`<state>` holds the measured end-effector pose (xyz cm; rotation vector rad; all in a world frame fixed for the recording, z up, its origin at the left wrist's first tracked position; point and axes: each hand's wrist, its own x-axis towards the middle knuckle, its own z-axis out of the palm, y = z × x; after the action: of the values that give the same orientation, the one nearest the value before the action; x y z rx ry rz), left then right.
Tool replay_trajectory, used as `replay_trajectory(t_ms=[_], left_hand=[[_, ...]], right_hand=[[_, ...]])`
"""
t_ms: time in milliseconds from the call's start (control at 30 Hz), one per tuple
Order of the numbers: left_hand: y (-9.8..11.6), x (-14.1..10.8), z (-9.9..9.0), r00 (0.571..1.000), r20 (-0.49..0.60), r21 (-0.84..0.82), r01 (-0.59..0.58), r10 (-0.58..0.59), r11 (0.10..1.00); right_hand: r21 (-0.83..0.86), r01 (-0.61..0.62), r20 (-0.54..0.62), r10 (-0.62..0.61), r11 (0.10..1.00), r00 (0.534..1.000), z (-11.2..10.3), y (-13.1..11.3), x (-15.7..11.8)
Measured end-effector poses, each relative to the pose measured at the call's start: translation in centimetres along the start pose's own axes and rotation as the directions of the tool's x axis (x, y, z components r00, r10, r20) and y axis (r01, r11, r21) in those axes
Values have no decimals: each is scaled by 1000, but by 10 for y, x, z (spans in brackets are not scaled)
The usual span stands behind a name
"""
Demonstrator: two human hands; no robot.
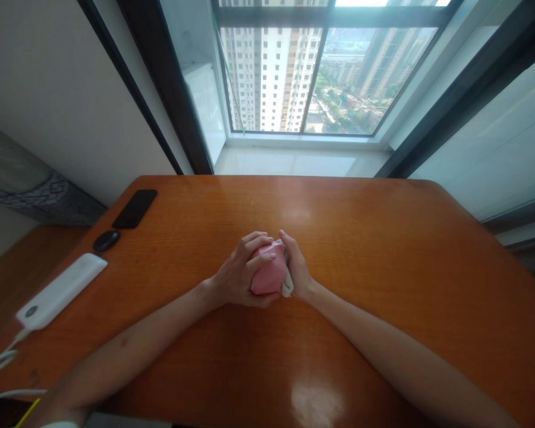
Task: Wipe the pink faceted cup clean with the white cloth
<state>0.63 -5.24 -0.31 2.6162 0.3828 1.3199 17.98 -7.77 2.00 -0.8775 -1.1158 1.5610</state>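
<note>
Near the middle of the wooden table (365, 238), a smooth pink rounded object (270, 270) is held between my hands; its exact kind I cannot make out. My left hand (245, 270) wraps round its left side, fingers over the top and thumb below. A folded greyish-white cloth (288, 284) lies against the right side of the pink object. My right hand (298, 264) is closed on this cloth and presses it to the pink surface. Most of the right fingers are hidden behind the cloth and the object.
Along the table's left side lie a black phone (135, 208), a black oval object (106, 241) like a mouse, and a white power strip (62, 291) with white cables (0, 362). Beyond the far edge is a window (312, 77) with a pale sill (294, 160).
</note>
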Motion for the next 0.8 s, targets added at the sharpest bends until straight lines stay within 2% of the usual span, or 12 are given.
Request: replay_trajectory(t_ms=[100, 167, 233, 300, 367, 433, 467, 533, 633, 733, 800], left_hand=[[9, 2, 4, 996, -41, -110, 74, -79, 991], [16, 3, 6, 981, -69, -241, 161, -183, 957], [22, 5, 6, 949, -61, -391, 262, -308, 882], [26, 7, 4, 915, -19, -504, 338, -402, 794], [29, 9, 1, 895, 16, -570, 374, -446, 732], [31, 11, -1, 887, 35, -604, 386, -460, 697], [31, 11, -2, 886, 42, -609, 389, -461, 691], [32, 11, -2, 883, 55, -600, 403, -467, 691], [29, 8, 1, 889, 47, -540, 406, -456, 737], [22, 5, 4, 951, -55, -413, 257, -305, 874], [14, 2, 4, 986, -102, -281, 100, -133, 954]], right_hand=[[34, 6, -91, -3, 999, 996, 0, 9, -8], [-105, 106, -101, -117, 989, 988, -3, 14, -13], [-326, 300, -2, -318, 896, 948, -7, 17, -16], [-459, 476, 157, -459, 750, 875, -10, 16, -16], [-519, 580, 295, -505, 628, 811, -11, 15, -15], [-567, 614, 375, -492, 549, 786, -11, 12, -14], [-584, 610, 386, -477, 535, 789, -11, 11, -15], [-587, 559, 338, -450, 585, 826, -9, 9, -18], [-497, 397, 162, -367, 772, 916, -6, 4, -23], [-234, 137, -15, -144, 963, 989, 1, -2, -22], [-77, 30, -7, -30, 997, 1000, 6, -7, -17]])
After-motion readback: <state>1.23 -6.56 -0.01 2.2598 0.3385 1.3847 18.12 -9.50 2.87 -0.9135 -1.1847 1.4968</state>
